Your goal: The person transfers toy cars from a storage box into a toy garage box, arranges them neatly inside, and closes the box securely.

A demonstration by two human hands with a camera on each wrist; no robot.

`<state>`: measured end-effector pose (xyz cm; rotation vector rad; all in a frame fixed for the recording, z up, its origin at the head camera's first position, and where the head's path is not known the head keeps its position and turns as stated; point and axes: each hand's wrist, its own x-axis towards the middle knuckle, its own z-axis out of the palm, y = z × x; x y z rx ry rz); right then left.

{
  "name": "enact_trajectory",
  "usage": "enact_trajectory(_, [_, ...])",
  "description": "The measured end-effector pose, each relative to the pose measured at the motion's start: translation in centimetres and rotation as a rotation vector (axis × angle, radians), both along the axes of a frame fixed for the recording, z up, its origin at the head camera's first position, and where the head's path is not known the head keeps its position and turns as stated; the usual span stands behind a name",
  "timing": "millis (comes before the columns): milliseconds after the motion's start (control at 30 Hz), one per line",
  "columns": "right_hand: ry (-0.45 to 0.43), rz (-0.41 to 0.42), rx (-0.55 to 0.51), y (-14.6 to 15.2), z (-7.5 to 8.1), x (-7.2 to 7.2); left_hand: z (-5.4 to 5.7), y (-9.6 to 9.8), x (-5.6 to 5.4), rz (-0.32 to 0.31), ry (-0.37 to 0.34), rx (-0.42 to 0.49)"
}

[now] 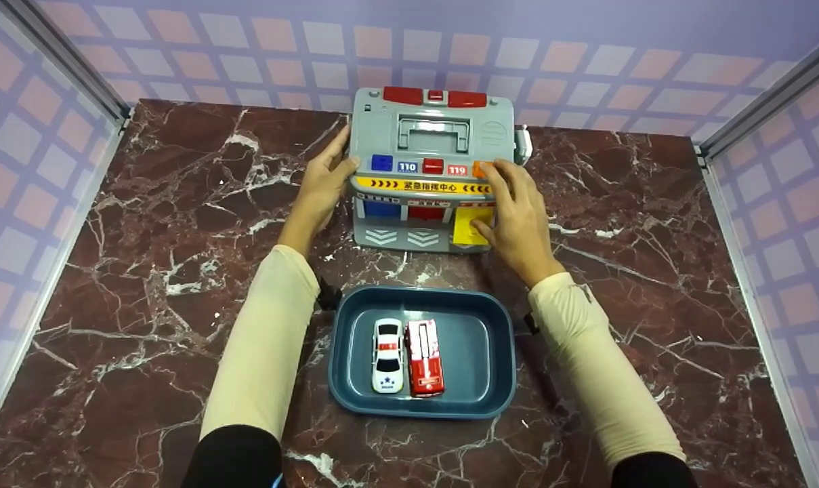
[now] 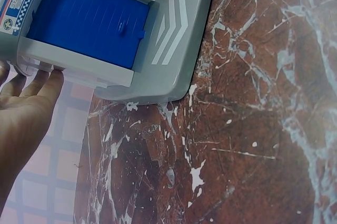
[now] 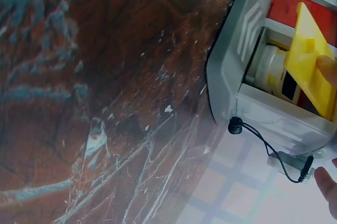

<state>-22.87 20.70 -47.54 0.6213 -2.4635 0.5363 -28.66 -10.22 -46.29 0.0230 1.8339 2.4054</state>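
Observation:
A grey toy emergency station (image 1: 423,146) stands upright at the back of the table, with coloured buttons along its front edge. My left hand (image 1: 324,183) lies against its left side, thumb at the top corner, extended fingers (image 2: 50,84) touching the side wall. My right hand (image 1: 521,217) reaches over the right front corner. Its fingertips rest at the orange button (image 1: 480,169), and its thumb touches the yellow door (image 1: 471,226). That door (image 3: 309,60) is swung outward, showing a white toy vehicle (image 3: 274,71) in the bay. The blue door (image 2: 89,18) is down.
In front of the station sits a dark blue tray (image 1: 504,366) holding a white police car (image 1: 387,359) and a red fire truck (image 1: 425,359). A black cord (image 3: 266,142) hangs at the station's right side. Patterned walls (image 1: 585,74) enclose the marbled table (image 1: 653,285).

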Motion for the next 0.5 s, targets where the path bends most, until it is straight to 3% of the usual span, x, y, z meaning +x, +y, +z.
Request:
enact_trajectory(300, [0.006,-0.039,0.029,-0.2,-0.6,-0.4,0.1,-0.1,0.1,0.009,-0.015,-0.004])
enact_trajectory(500, [0.03,-0.066,0.043,-0.3,-1.2,-0.6,0.2,-0.1,0.1,0.003,0.011,-0.027])
